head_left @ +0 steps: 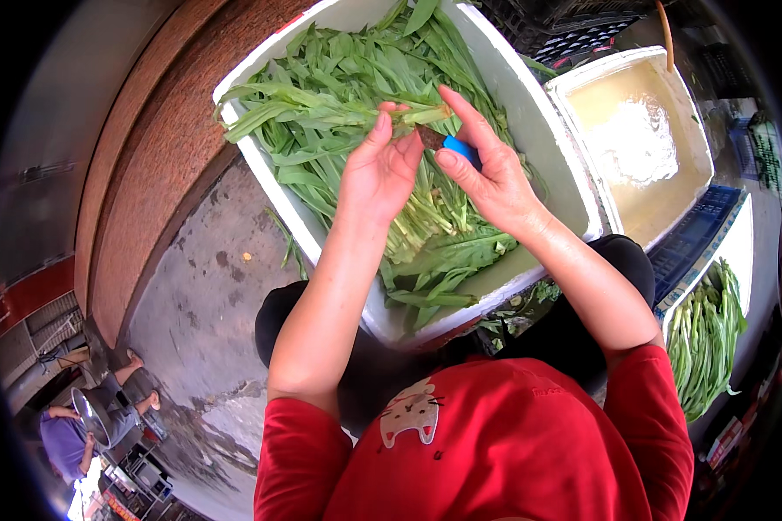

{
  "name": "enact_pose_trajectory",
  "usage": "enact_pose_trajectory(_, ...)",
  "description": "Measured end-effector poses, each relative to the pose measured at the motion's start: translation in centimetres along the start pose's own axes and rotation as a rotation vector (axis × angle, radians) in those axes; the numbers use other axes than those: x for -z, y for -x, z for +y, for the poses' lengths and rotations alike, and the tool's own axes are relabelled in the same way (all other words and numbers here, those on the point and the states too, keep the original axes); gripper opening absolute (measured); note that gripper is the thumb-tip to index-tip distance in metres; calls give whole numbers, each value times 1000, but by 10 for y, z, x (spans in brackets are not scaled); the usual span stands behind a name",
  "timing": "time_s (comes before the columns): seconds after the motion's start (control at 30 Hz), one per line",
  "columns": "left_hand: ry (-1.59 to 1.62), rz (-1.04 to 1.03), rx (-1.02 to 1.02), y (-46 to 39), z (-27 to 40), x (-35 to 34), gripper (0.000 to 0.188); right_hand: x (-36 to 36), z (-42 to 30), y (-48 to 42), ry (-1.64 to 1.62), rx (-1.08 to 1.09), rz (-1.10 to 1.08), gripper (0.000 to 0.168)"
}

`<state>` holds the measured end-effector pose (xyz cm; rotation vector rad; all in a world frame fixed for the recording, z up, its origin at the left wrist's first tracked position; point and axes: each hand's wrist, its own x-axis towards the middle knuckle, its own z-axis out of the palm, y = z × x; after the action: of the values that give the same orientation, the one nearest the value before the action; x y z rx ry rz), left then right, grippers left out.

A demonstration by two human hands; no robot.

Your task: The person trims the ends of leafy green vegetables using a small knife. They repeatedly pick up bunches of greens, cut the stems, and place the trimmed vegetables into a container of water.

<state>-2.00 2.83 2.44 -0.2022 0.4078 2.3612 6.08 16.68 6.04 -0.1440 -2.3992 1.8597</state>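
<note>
My left hand (pixel 383 159) holds a small bunch of leafy green vegetables (pixel 339 116), its leaves pointing left and its cut stem ends to the right. In my right hand (pixel 489 163) is a small knife (pixel 457 148) with a blue handle; its dark blade lies just below the stem ends, close to my left fingertips. My right index finger is stretched out beside the stem ends. Under both hands a white foam box (pixel 570 176) holds many more leafy greens (pixel 365 71), with pale stems towards the near side.
A foam box of water (pixel 694 133) with a hose stands at the right, near a blue plastic crate (pixel 694 241). Bundled green stalks (pixel 704 345) lie at the lower right. Reddish stone steps (pixel 163 156) rise at the left. Another person (pixel 68 436) holds a metal basin at the lower left.
</note>
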Motion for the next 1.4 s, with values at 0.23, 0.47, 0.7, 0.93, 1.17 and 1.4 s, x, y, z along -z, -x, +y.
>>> enact_pose_trajectory(0.23, -26, -24, 5, 2, -2, -2, 19, 3, -5, -3, -78, -86, -72, 49)
enact_pose_trajectory(0.47, 46, -95, 51, 6, 2, -3, 20, 4, 13, -11, -74, 31, 82, 45)
enact_pose_trajectory(0.7, -544, 227, 94, 9, 13, 6, 23, 31, 37, -15, -546, -656, 186, 38)
enact_pose_trajectory(0.93, -366, 312, 222, 8, -15, 33, 15, -9, 31, -6, 280, -126, 45, 30)
enact_pose_trajectory(1.17, -325, 324, 215, 10, -22, 43, 13, -3, 43, -11, 338, -67, -16, 21)
enact_pose_trajectory(1.4, -263, 240, 128, 8, -25, 40, 15, -15, 41, -5, 326, 46, 203, 17)
